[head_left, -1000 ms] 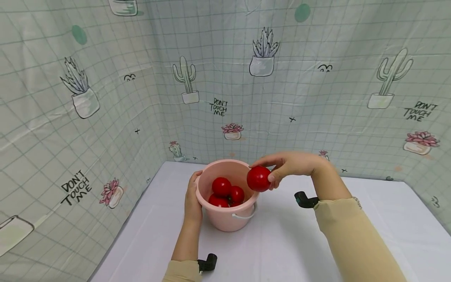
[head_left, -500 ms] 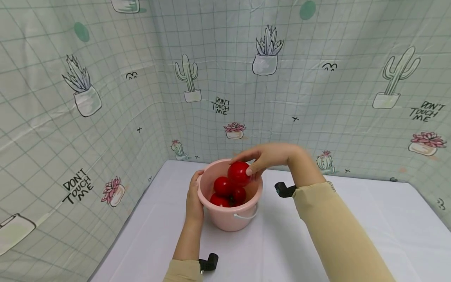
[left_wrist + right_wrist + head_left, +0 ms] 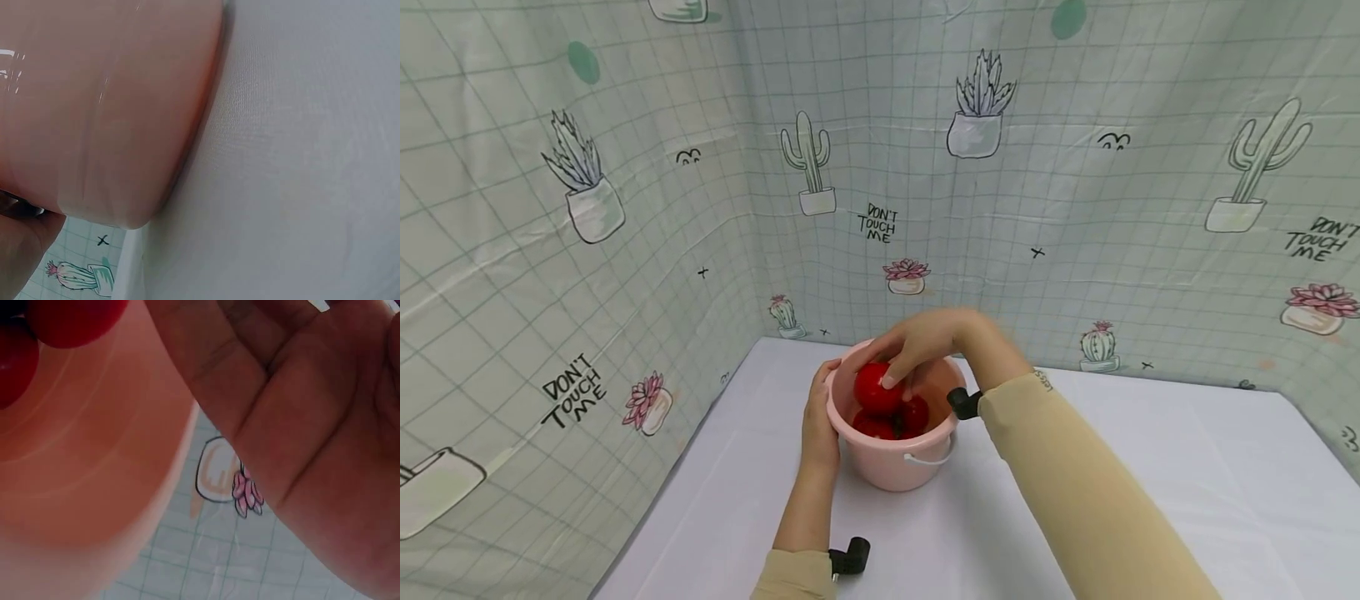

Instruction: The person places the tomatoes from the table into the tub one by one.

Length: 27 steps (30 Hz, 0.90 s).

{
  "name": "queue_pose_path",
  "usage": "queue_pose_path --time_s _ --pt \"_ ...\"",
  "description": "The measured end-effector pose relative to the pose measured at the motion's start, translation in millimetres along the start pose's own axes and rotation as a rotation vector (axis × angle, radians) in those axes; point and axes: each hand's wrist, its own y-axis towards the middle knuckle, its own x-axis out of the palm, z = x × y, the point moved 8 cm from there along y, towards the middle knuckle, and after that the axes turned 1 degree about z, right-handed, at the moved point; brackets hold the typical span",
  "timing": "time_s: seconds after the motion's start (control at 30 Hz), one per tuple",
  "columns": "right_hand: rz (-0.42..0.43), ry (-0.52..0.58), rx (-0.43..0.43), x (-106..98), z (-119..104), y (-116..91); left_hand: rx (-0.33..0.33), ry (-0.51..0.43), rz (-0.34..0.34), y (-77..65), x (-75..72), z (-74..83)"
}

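A pink bucket (image 3: 891,467) with a white handle stands upright on the table. My left hand (image 3: 820,425) grips its left side near the rim; the bucket's outer wall (image 3: 94,112) fills much of the left wrist view. Inside the bucket, my right hand (image 3: 928,337) holds a red tomato (image 3: 878,388) between thumb and fingers, just above or against the others. Another tomato (image 3: 915,415) and one at the front (image 3: 871,427) lie below, partly covered. In the right wrist view the palm (image 3: 300,425) is beside the bucket's inner wall, with red tomatoes (image 3: 75,319) at upper left.
The bucket stands on a white-covered table (image 3: 1120,467). Behind and to the left hangs a gridded curtain (image 3: 1075,200) printed with cacti and potted plants. A black wrist mount (image 3: 964,403) on the right arm is close to the bucket's right rim.
My right hand has carried the tomato leftward from the bucket's right rim and lowered it inside, over the other tomatoes. The left hand keeps its grip on the bucket.
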Motion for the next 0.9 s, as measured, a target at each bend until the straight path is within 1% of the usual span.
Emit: queue_pose_path --time_s 0.13,0.23,0.37,0.6,0.9 --pt "-0.046 -0.058 0.012 9 -4 11 -0.009 -0.009 0.0 -1.4 2.3 1.7" --pt "-0.074 -0.054 0.023 14 -6 17 -0.022 -0.007 -0.012 -2.3 5.1 2.2" --pt "-0.075 -0.036 0.042 17 -5 20 -0.026 0.002 -0.015 -2.7 9.1 2.7" --pt "-0.081 -0.022 0.06 21 -1 21 -0.013 0.016 -0.016 -3.0 12.2 1.5" --pt "-0.036 0.041 0.08 17 5 17 -0.002 0.016 -0.022 -3.0 12.0 0.1"
